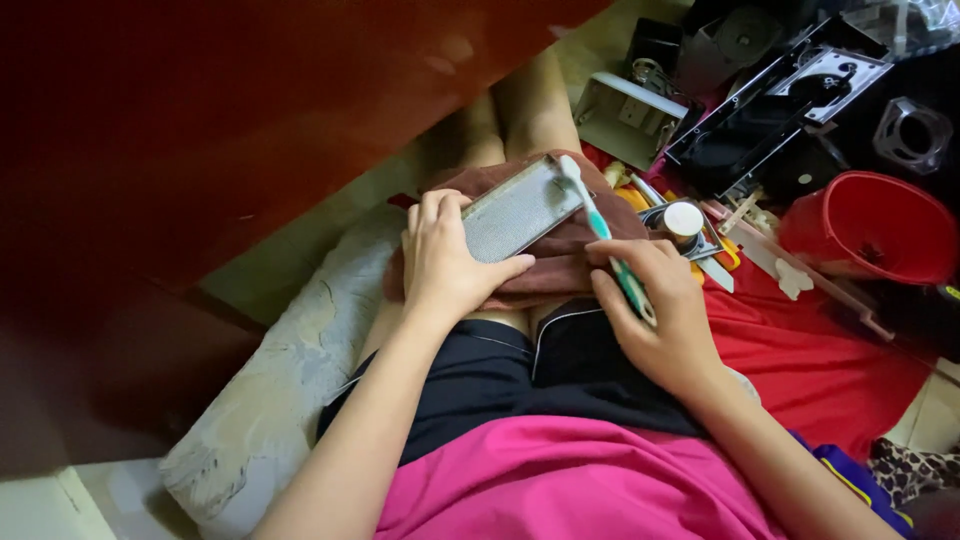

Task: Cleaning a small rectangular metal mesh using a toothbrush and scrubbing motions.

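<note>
A person sits on the floor, looking down at their own lap, legs stretched forward beside a dark red wooden surface that fills the left of the view. A grey, cracked cushion (pixel 290 370) lies along the left thigh. On the lap rests a folded brown towel (pixel 560 262), soft and napped. The left hand (pixel 445 258) presses on the near left end of a flat, rectangular metal mesh filter (pixel 520 208), fingers curled over its edge and thumb along its near side, pinning it to the towel. The right hand (pixel 655 315) is closed around the handle of a white and teal toothbrush (pixel 600 228), whose bristled head meets the filter's far right corner. This looks like mid-scrubbing; further strokes would call for steady pressure along the fine mesh. To the right, on a red cloth (pixel 800 360), lie a small white-capped jar (pixel 684 220), a glossy red plastic bowl (pixel 870 225) and dark appliance parts (pixel 780 100).
</note>
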